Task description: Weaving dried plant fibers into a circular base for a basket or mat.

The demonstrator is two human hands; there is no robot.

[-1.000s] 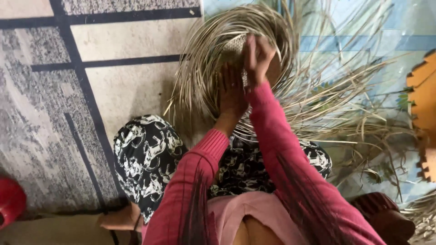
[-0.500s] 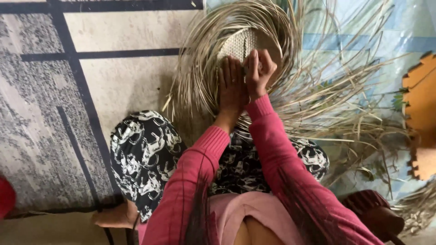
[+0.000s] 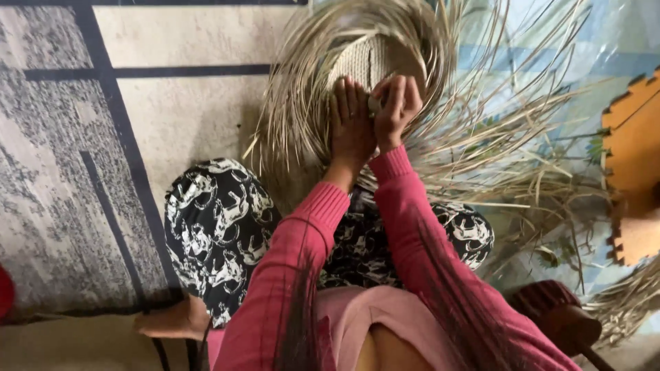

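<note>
Left hand (image 3: 350,127) and right hand (image 3: 395,110), both pinching strands below the woven disc (image 3: 371,58), are mid-weave; next pass likely needs tension kept

Place: a home floor used for hand weaving, seen from above.
Floor covering: a grey and cream rug (image 3: 103,172) with dark lines, left of the straw.
Material: a half-woven straw basket (image 3: 368,62), loose strands fanning all around it.
Right of basket: a blue patterned mat (image 3: 550,62) and an orange toothed-edge board (image 3: 636,165).
Seating: the person sits cross-legged, just below the basket.
</note>
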